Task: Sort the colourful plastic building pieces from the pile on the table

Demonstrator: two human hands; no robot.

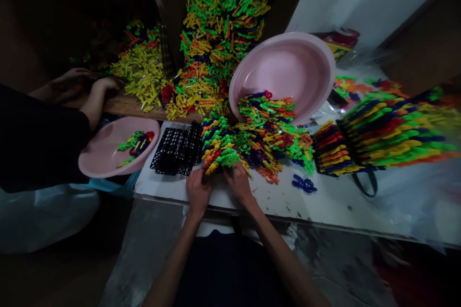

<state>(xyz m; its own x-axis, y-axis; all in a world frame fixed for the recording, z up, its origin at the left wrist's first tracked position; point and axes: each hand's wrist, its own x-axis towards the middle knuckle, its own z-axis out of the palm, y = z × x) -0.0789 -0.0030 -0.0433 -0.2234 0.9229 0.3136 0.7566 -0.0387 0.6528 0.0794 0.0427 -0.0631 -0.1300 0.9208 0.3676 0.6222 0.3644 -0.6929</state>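
In front of me a rack stands packed with slanting rows of green, orange, yellow, blue and red plastic pieces. My left hand is closed at its near left edge, thumb inward. At the near right corner is my right hand, its fingers curled in against the lowest green and yellow pieces; the fingertips are hidden. Just left of the filled rack lie black lattice racks. Loose coloured pieces spread to the right, out of a tipped pink basin. A few dark blue pieces lie apart on the white table.
More filled racks stand at the right, a black strap hanging from one. Behind, a tall heap of loose pieces slopes down. At left, another person's hands rest near a yellow pile, above a second pink basin.
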